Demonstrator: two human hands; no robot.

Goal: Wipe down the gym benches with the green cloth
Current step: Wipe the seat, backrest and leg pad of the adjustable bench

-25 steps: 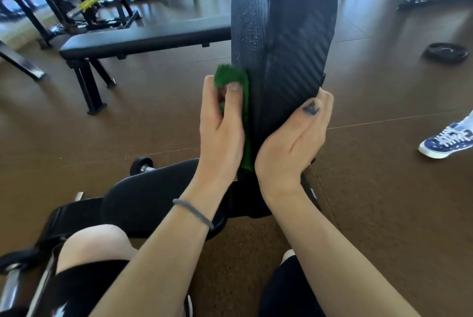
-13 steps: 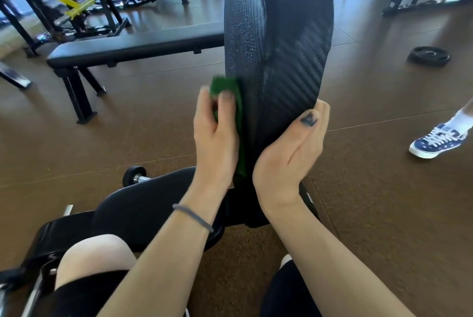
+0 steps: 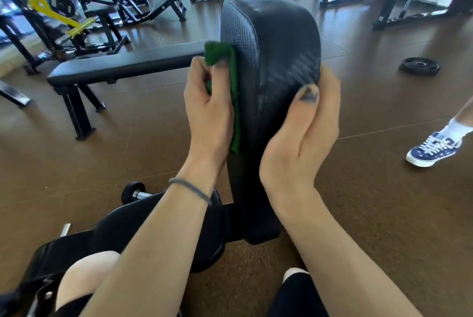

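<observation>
1. Where the cloth [image 3: 231, 91] lies folded against the left edge of the pad [image 3: 271, 81], it hangs as a narrow green strip, its top tuft showing above the fingers.
2. Left hand [image 3: 208, 109]: fingers and thumb curled round the cloth, pinning it flat to the pad's side seam, evidently so that the wipe reaches the edge and not only the face.
3. Right hand [image 3: 304, 132]: cupped round the opposite edge, thumb laid on the front face, fingers wrapped behind and hidden; it grasps the pad, probably to brace it against the pressure from the left.
4. Pad: black, textured, upright, with its narrow front face towards the camera; its foot meets the seat [image 3: 153, 234], on which the person appears to sit.
5. Flat bench [image 3: 122, 67]: stands well apart on the brown floor [image 3: 384, 201], presumably also due for wiping.
6. Periphery: weight plate [image 3: 419, 66] on the floor; a bystander's shoe [image 3: 433, 149] at far right.
</observation>
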